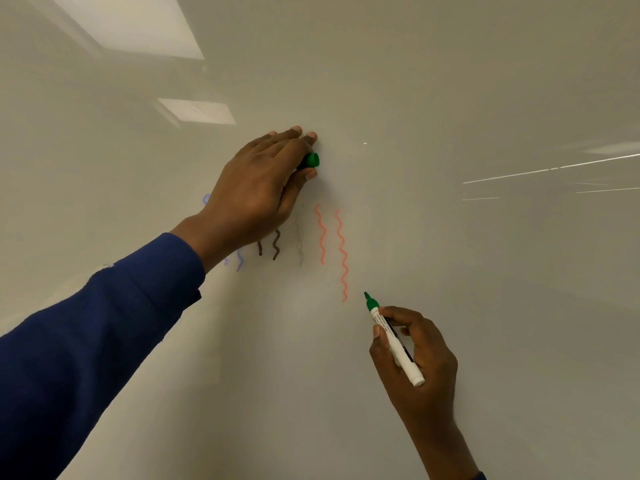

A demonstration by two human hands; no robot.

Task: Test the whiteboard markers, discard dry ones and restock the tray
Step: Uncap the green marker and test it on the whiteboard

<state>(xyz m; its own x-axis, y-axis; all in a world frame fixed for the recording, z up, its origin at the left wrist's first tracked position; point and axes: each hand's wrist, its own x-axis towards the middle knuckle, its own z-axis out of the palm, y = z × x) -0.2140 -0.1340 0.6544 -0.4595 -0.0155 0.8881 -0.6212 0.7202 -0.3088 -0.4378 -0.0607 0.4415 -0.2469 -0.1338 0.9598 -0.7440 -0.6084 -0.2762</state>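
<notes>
Head view: the whiteboard (485, 271) fills the frame. The left hand (256, 188) sits at 11 o'clock from frame centre, its blue sleeve (104, 334) running in from 8 o'clock. The fingers are extended toward the board, and the thumb and forefinger pinch the green cap (311, 160), which protrudes at the hand's 2 o'clock side. The right hand (419, 355) sits at 5 o'clock from centre, fingers curled around the green marker (394, 341). The marker is uncapped, with its white barrel crossing the hand and its green tip pointing to 11 o'clock. The tip lies just beside the lower end of the longer of two orange wavy lines (341, 254), at 5 o'clock from that end; contact between tip and board cannot be confirmed. At 9 o'clock from the orange lines come, in order, a faint grey line (300, 247), brown wavy lines (276, 244) and blue wavy lines (239, 261), the last two partly covered by the left wrist. Ceiling-light reflections (197, 110) show at 10 o'clock.
</notes>
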